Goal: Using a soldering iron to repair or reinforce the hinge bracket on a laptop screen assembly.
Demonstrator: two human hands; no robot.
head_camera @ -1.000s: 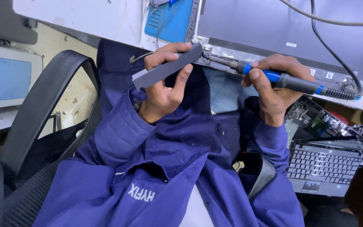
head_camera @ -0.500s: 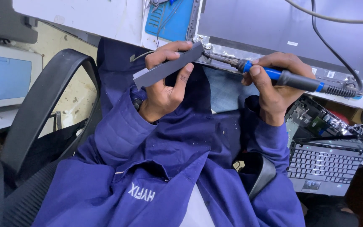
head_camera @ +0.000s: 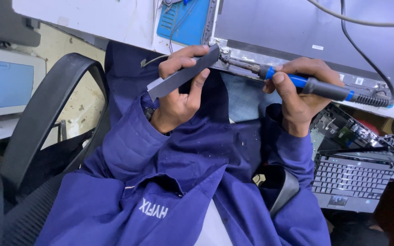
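The left hand point(head_camera: 178, 93) grips a flat grey strip point(head_camera: 183, 73). The right hand point(head_camera: 297, 93) wraps tight around a blue-handled soldering iron point(head_camera: 315, 86), its metal tip at the laptop lid point(head_camera: 306, 32).

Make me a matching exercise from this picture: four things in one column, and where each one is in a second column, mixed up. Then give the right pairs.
Things:
1. grey strip
2. soldering iron
3. keyboard
4. blue mat

Places:
A. lower right, below the bench edge
B. in the right hand, tip at the corner of the grey panel
C. on the bench top, left of the grey panel
D. in the left hand, slanting up toward the panel corner

Pairs: 1-D, 2-B, 3-A, 4-C
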